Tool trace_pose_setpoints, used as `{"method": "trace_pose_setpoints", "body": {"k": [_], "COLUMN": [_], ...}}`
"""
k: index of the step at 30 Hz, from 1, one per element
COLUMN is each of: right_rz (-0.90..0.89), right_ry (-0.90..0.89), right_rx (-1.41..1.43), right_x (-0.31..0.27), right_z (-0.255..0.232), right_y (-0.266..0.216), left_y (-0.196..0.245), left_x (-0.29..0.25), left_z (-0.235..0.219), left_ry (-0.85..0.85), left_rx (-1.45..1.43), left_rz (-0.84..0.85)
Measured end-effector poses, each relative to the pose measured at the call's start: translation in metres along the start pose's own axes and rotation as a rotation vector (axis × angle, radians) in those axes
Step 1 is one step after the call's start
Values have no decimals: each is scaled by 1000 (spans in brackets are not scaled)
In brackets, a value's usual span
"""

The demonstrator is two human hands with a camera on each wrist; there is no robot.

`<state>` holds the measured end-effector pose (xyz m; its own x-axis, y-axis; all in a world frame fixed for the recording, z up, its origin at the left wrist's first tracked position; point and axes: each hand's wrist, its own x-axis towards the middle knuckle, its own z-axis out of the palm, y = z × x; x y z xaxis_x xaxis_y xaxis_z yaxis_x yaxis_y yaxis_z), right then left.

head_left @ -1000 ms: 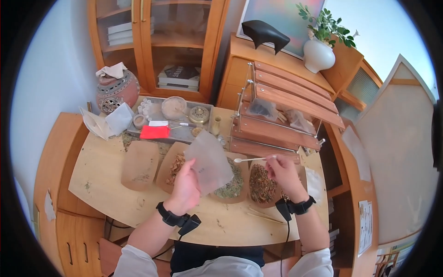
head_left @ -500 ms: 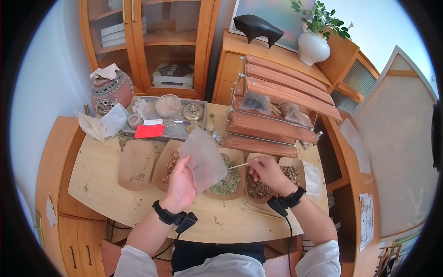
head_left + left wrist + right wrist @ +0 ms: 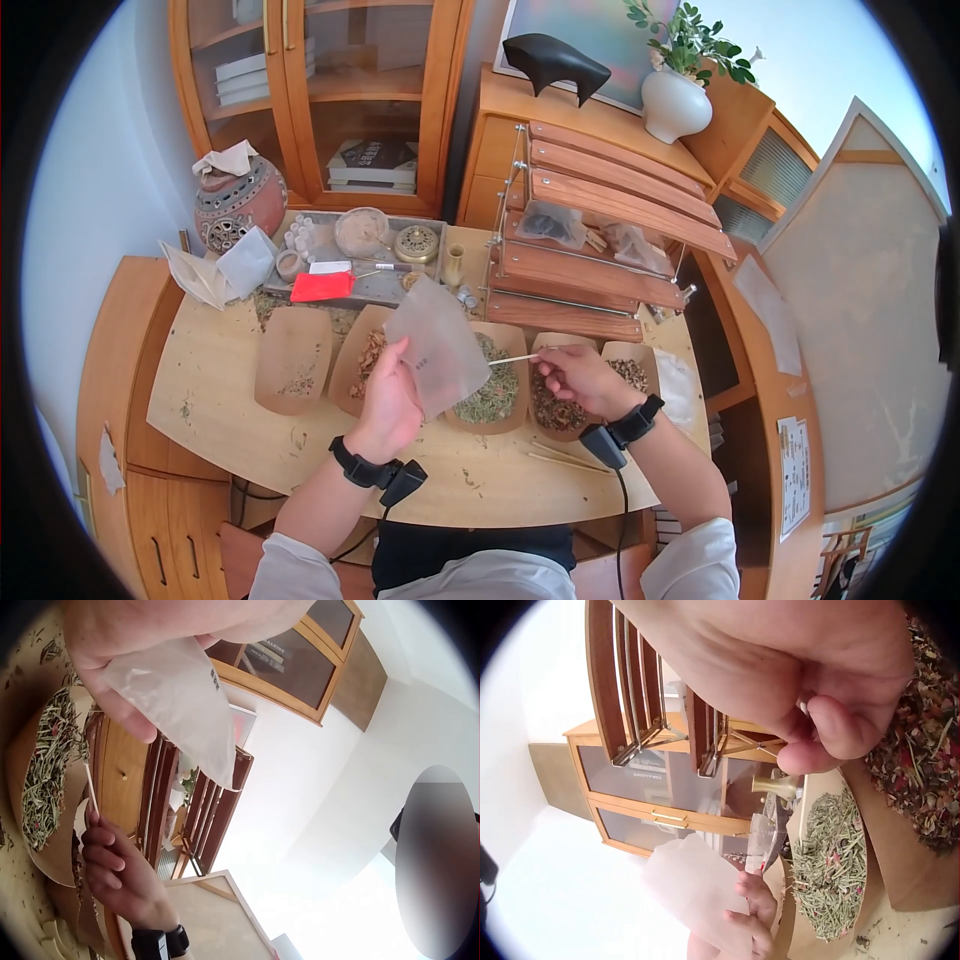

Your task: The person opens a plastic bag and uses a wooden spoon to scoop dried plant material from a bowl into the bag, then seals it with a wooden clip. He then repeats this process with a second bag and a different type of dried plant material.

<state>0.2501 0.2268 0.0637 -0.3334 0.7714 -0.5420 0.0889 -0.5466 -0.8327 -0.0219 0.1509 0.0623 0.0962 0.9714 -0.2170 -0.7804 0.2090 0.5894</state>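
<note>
The left hand [image 3: 392,402] holds a translucent whitish bag [image 3: 437,348] by its lower left side, thumb against it. In the left wrist view the bag [image 3: 180,701] hangs from the curled fingers. Between thumb and fingers the right hand [image 3: 583,378] pinches a thin pale stick [image 3: 512,359], its far end over the tray of green dried herb [image 3: 487,398]. The left wrist view shows that stick [image 3: 91,789] reaching toward the herb [image 3: 51,769]. Beneath the right hand lies a tray of dark reddish dried material [image 3: 556,412].
Other paper trays stand at the left [image 3: 292,372] and right [image 3: 632,362]. Loose pale sticks [image 3: 567,459] lie near the front. Behind are a grey tray with a red packet [image 3: 321,286], a brass vase [image 3: 455,264] and a wooden slatted rack [image 3: 590,270]. A patterned pot [image 3: 240,203] stands back left.
The right hand has moved left and slightly down, bringing the stick from over the dark material to the green herb beside the bag. The head view has shifted slightly; the left hand keeps its hold.
</note>
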Motion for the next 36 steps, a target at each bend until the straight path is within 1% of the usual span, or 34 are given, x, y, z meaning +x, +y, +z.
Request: {"method": "trace_pose_setpoints", "body": {"k": [5, 10, 13, 16, 19, 22, 25, 28, 31, 32, 35, 36], "right_rz": [-38, -128, -169, -174, -222, -388, -429, -426, -461, -451, -431, -425], "right_ry": [-4, 46, 27, 21, 25, 109, 161, 226, 253, 274, 323, 311], "right_rx": [43, 86, 51, -26, -125, -344, -278, -184, -432, -524, -670, -684], "right_x": [-17, -46, -58, -64, -60, -70, -79, -81, -49, -42, -34, -32], "right_z": [-5, 2, 12, 28, 40, 57, 54, 40, 11, 7, 4, 5], "right_y": [-13, -47, -67, -80, -77, -73, -70, -67, -36, -29, -14, -11], "left_y": [0, 0, -2, -3, -4, -3, -1, 0, 0, 0, 1, 1], "left_x": [0, -1, 1, 0, -1, -2, -3, -3, -3, -3, -3, -2], "left_z": [-1, -2, -3, -1, 0, 1, 2, 2, 2, 2, 5, 4], "left_ry": [6, -11, -22, -31, -46, -53, -51, -32, -6, 0, 10, 9], "left_rx": [7, 15, 12, 11, 24, 28, 21, 4, -6, -6, -8, -10], "left_rz": [5, -17, -29, -39, -53, -68, -56, -45, -39, -38, -35, -34]}}
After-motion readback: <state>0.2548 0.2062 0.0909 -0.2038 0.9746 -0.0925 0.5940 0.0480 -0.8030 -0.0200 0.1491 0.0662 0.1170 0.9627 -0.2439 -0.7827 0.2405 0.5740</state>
